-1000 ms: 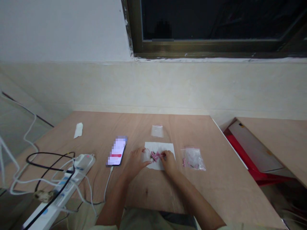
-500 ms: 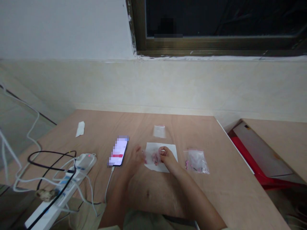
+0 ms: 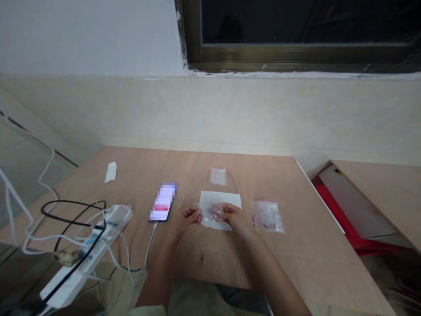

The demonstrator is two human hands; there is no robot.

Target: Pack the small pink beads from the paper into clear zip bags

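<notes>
My left hand [image 3: 188, 216] and my right hand [image 3: 232, 215] are side by side over a white sheet of paper [image 3: 221, 198] on the wooden table [image 3: 204, 259]. Both have curled fingers pinching a small clear plastic bag [image 3: 210, 212] with pink beads inside, held between them just above the paper. The fingertips partly hide the bag's edges.
Another clear bag with pink bits [image 3: 266, 216] lies right of the paper, an empty small bag [image 3: 218, 176] behind it. A phone [image 3: 162, 202] on a white cable lies to the left, then a power strip [image 3: 95, 245] with tangled cables, and a white scrap [image 3: 111, 171].
The pink beads that lay on the paper between my hands are now off the sheet, inside a clear bag that both hands hold up. The camera view has shifted slightly.
</notes>
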